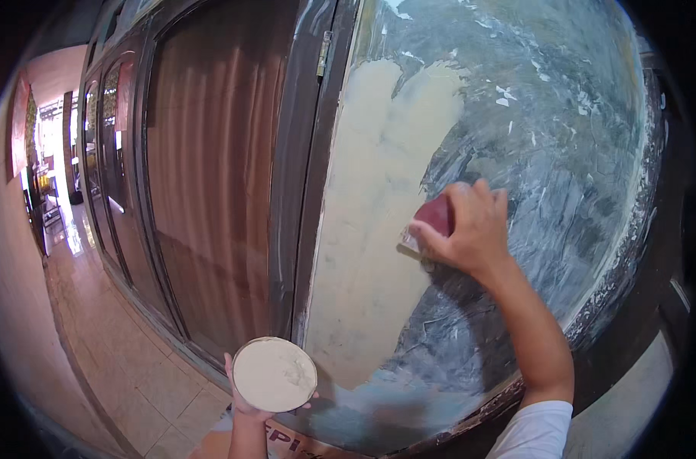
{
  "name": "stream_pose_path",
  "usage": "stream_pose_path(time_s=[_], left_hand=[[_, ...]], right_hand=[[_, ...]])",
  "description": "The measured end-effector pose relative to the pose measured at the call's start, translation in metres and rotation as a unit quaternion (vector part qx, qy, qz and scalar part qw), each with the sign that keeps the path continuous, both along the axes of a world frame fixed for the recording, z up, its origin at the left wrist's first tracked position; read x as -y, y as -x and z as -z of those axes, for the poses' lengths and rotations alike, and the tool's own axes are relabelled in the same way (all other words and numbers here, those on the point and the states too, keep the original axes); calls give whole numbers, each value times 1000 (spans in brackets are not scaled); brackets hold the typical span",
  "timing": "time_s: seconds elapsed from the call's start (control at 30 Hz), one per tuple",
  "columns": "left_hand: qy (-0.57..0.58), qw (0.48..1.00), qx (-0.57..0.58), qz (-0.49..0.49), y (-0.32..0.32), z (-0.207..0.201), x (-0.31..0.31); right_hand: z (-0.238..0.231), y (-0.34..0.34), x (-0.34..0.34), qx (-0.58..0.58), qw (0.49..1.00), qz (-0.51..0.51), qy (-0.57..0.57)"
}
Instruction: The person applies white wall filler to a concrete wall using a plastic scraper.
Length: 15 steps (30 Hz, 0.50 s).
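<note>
Two firm grips: our left hand cradles the paste tub mouth-up, likely against spills; our right hand clutches the red scraper at the wall

Person's right hand raised, thumb and fingers bent in grip; right forearm slanting up-left. Left hand lower, cupped in a hold; left forearm near upright.

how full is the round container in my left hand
Looks nearly full: pale paste spreads across the round container almost to its rim, roughened toward the right. Its depth cannot be told.
</note>
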<state>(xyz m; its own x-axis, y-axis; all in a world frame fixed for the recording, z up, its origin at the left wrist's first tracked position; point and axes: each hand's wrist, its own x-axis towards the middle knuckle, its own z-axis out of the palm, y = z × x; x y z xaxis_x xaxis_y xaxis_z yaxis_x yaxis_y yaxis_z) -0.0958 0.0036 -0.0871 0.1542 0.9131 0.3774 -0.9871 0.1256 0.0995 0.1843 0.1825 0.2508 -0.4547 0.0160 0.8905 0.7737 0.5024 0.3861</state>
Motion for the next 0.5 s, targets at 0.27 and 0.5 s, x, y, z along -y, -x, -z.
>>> stream_pose_path(time_s=[0.27, 0.5], left_hand=[[-26, 1000, -3, 15, -3, 0, -4], [-30, 999, -17, 6, 0, 5, -3]], right_hand=[[-64, -14, -8, -208, 976, 37, -57], [-12, 3, -6, -16, 998, 53, -19]])
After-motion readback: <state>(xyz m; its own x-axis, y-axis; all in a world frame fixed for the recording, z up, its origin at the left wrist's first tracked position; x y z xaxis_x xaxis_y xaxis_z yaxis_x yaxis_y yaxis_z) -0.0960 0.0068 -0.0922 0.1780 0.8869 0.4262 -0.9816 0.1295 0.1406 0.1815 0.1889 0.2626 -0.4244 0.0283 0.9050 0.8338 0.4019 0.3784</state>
